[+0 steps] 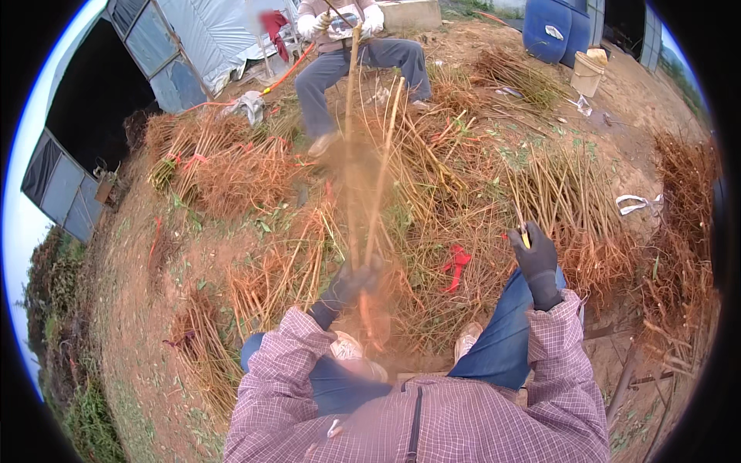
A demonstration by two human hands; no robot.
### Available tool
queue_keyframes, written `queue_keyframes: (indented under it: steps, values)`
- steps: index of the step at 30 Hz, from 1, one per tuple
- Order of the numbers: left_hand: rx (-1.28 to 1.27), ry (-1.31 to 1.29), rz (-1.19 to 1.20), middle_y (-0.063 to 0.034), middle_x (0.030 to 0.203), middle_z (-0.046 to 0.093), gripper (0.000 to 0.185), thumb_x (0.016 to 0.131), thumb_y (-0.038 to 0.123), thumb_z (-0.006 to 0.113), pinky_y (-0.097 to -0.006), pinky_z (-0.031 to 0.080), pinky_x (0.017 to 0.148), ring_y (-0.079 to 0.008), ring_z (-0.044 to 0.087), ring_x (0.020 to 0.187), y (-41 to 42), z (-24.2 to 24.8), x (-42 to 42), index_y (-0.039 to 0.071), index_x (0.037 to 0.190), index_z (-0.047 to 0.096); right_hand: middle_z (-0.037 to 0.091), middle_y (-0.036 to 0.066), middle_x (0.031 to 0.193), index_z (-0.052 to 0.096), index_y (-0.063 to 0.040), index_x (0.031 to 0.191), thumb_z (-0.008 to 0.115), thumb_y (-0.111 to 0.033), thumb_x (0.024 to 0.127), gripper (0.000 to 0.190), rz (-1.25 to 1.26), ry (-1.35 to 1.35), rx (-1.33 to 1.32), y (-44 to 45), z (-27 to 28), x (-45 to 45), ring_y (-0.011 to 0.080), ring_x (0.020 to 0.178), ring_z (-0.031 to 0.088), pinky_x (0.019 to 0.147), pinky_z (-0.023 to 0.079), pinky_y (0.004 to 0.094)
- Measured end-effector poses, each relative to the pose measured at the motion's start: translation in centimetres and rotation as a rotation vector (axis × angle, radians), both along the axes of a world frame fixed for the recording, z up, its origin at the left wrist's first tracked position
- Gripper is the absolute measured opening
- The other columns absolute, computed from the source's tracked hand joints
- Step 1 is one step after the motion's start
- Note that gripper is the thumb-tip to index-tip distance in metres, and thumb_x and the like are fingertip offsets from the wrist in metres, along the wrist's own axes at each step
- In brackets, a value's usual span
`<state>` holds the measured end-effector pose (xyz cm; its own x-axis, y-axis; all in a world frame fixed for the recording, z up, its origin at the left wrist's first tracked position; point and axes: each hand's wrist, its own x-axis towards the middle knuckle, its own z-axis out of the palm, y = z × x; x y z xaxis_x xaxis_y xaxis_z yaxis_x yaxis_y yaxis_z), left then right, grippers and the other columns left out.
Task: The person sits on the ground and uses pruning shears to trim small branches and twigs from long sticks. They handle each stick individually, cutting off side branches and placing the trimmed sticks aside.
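Observation:
My left hand [359, 278], in a dark glove, grips woody stems [377, 214] with reddish roots [373, 318] hanging below it. The stems point away from me, and the part around my hand is blurred. In my dark-gloved right hand [535, 254], above my right knee, is a small tool with a yellow handle [525, 236]; its type cannot be told. Just beyond that hand lies a row of bare-root stems [558, 191]. A red ribbon [457, 266] rests on loose twigs between my hands.
Opposite me sits a person in white gloves [362, 58]. Tied bundles of rooted stems [214, 156] lie at the left, with more rooted plants [683, 231] piled at the far right. Blue barrels [547, 32] and a beige bucket [587, 73] stand at the back right.

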<state>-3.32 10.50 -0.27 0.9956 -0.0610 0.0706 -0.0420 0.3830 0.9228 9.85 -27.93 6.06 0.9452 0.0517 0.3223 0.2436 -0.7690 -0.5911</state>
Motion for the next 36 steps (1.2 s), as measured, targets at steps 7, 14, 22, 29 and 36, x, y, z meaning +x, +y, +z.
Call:
queue_keyframes:
  steps: [7, 14, 22, 29, 36]
  values:
    - [0.315, -0.066, -0.102, -0.003, 0.096, 0.058, 0.072, 0.096, 0.045, 0.054, -0.028, 0.048, 0.067, -0.0129, 0.055, 0.072, 0.5, 5.4, 0.2, 0.008, 0.151, 0.026, 0.064, 0.019, 0.096, 0.055, -0.008, 0.116, 0.067, -0.039, 0.084, 0.046, 0.139, 0.133, -0.126, -0.1, -5.9, -1.7, 0.0376, 0.083, 0.063, 0.072, 0.05, 0.0442]
    - [0.286, 0.04, -0.061, -0.0004, 0.105, 0.057, 0.064, 0.094, 0.026, 0.06, -0.024, 0.049, 0.069, -0.0096, 0.056, 0.081, -0.9, 4.1, 0.9, 0.005, 0.148, 0.033, 0.06, 0.007, 0.118, 0.038, -0.01, 0.143, 0.044, -0.05, 0.099, 0.06, 0.988, 1.307, 1.071, 12.3, -0.5, -6.5, 0.0198, 0.101, 0.065, 0.084, 0.058, 0.038]
    - [0.235, 0.101, 0.181, -0.0032, 0.097, 0.062, 0.047, 0.092, 0.014, 0.066, -0.0255, 0.051, 0.073, -0.0097, 0.058, 0.082, -1.8, 2.4, 0.3, -0.001, 0.134, 0.051, 0.064, 0.008, 0.101, 0.051, -0.008, 0.127, 0.044, -0.048, 0.1, 0.048, 0.756, 1.302, 1.067, 18.4, -0.6, -6.8, 0.0141, 0.08, 0.064, 0.072, 0.059, 0.0319]
    - [0.335, 0.17, -0.041, -0.0013, 0.097, 0.06, 0.055, 0.097, 0.018, 0.057, -0.0235, 0.05, 0.071, -0.0077, 0.056, 0.079, -0.6, 2.6, -0.3, 0.003, 0.146, 0.038, 0.061, 0.007, 0.082, 0.056, -0.005, 0.118, 0.046, -0.048, 0.1, 0.047, 0.739, 1.245, 1.27, 17.3, 0.5, -4.5, 0.0163, 0.067, 0.06, 0.061, 0.051, 0.0312]
    - [0.262, -0.015, -0.103, 0.0014, 0.09, 0.054, 0.068, 0.098, 0.042, 0.052, -0.0233, 0.044, 0.066, -0.0069, 0.05, 0.071, -1.5, 4.5, -0.7, 0.002, 0.149, 0.031, 0.057, 0.002, 0.071, 0.058, -0.008, 0.108, 0.043, -0.05, 0.1, 0.045, 0.832, 1.212, 1.186, 15.7, 0.4, -4.2, 0.0108, 0.059, 0.055, 0.057, 0.05, 0.0298]
